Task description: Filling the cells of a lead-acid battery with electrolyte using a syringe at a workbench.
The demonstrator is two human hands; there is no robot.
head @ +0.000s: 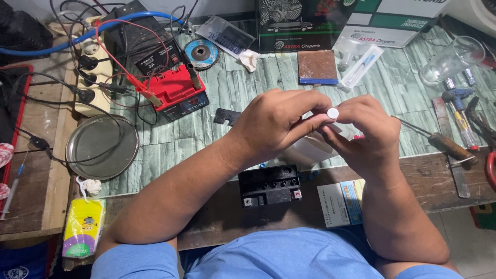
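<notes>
A small white round cap [333, 113], smooth and plastic-looking, sits pinched between the fingertips of the left hand [276, 124] and right hand [369, 132], both in a closed grip on it above the bench [232, 88]. Below lies a boxy black battery [269, 185]; a translucent plastic piece under the hands is mostly hidden. A round metal tray [102, 146] and red charger [178, 92] stand left.

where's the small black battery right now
In the head view, the small black box-shaped battery sits at the bench's near edge, centre, below both hands, beside a white-and-blue card.
</notes>
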